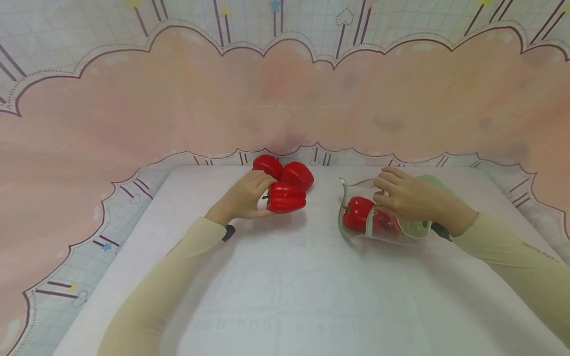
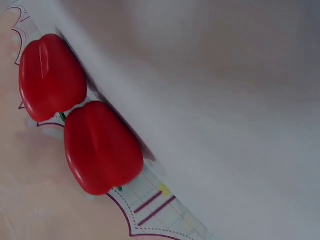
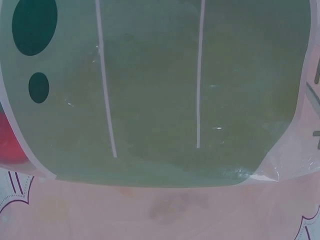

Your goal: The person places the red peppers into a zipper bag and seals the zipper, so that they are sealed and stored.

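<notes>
My left hand pinches a red pepper by its stem end, a shallow hold its slick skin could slip from, while my right hand grips the bag, where a careless tug might roll out the pepper just inside its mouth. Two more peppers sit behind, partly covered; my right thumb is hidden.

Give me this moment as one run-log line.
left hand: holds pepper | right hand: grips bag | in bag: one pepper | beyond held pepper: two more peppers
</notes>
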Action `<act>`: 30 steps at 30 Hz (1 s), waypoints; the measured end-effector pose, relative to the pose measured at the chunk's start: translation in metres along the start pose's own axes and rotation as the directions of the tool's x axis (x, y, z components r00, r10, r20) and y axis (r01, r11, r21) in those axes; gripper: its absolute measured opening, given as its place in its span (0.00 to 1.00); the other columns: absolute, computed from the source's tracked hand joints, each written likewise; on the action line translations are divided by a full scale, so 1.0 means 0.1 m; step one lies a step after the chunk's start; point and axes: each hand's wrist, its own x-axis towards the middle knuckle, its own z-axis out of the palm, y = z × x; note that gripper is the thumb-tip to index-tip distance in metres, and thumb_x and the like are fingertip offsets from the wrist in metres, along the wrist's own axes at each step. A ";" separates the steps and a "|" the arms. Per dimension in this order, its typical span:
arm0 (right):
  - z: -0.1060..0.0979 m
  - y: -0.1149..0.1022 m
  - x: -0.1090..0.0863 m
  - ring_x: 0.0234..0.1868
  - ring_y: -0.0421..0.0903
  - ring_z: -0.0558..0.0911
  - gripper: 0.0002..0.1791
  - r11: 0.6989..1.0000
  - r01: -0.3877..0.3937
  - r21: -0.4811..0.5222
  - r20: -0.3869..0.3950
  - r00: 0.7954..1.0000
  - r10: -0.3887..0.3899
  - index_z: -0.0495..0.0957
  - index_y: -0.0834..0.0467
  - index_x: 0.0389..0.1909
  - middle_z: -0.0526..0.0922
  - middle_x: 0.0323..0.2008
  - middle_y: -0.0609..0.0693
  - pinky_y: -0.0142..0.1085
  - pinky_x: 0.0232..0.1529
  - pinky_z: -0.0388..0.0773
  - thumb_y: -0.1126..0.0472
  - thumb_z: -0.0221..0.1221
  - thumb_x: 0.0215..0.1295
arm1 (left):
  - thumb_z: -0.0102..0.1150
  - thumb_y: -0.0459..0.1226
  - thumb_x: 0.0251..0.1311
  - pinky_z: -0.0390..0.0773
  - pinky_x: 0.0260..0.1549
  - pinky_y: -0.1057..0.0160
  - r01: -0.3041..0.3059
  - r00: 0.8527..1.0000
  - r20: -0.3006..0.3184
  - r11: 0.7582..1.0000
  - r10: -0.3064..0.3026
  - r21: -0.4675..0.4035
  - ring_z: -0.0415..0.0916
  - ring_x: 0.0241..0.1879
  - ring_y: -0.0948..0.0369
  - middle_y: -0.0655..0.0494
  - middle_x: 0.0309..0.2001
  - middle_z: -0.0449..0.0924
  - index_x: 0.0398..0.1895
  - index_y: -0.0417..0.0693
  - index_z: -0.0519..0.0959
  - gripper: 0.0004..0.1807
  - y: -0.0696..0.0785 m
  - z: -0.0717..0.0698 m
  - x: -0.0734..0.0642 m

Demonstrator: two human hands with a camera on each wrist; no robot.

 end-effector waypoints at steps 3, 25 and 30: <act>-0.01 -0.01 -0.01 0.41 0.54 0.78 0.18 1.000 -0.007 0.005 0.018 1.000 0.007 0.77 0.57 0.28 0.79 0.35 0.55 0.50 0.48 0.79 0.50 0.47 0.70 | 0.75 0.50 0.34 0.78 0.51 0.56 -0.003 1.000 -0.009 1.000 0.003 -0.004 0.75 0.46 0.54 0.49 0.43 0.80 0.46 0.41 0.75 0.35 0.05 0.05 0.05; -0.03 -0.03 0.03 0.40 0.52 0.78 0.19 1.000 -0.001 -0.021 0.035 0.999 0.002 0.76 0.56 0.28 0.79 0.34 0.54 0.47 0.44 0.81 0.56 0.75 0.36 | 0.71 0.53 0.40 0.75 0.56 0.60 -0.001 0.996 0.092 0.999 0.005 -0.042 0.73 0.50 0.57 0.51 0.48 0.79 0.51 0.43 0.74 0.36 0.47 0.38 0.47; -0.03 -0.04 0.02 0.40 0.52 0.78 0.20 1.000 0.000 -0.021 0.037 0.999 0.001 0.77 0.56 0.29 0.79 0.34 0.54 0.46 0.44 0.81 0.56 0.75 0.36 | 0.69 0.54 0.42 0.73 0.58 0.60 -0.004 0.992 0.125 0.999 0.008 -0.036 0.73 0.51 0.57 0.52 0.48 0.79 0.51 0.43 0.74 0.35 0.50 0.44 0.52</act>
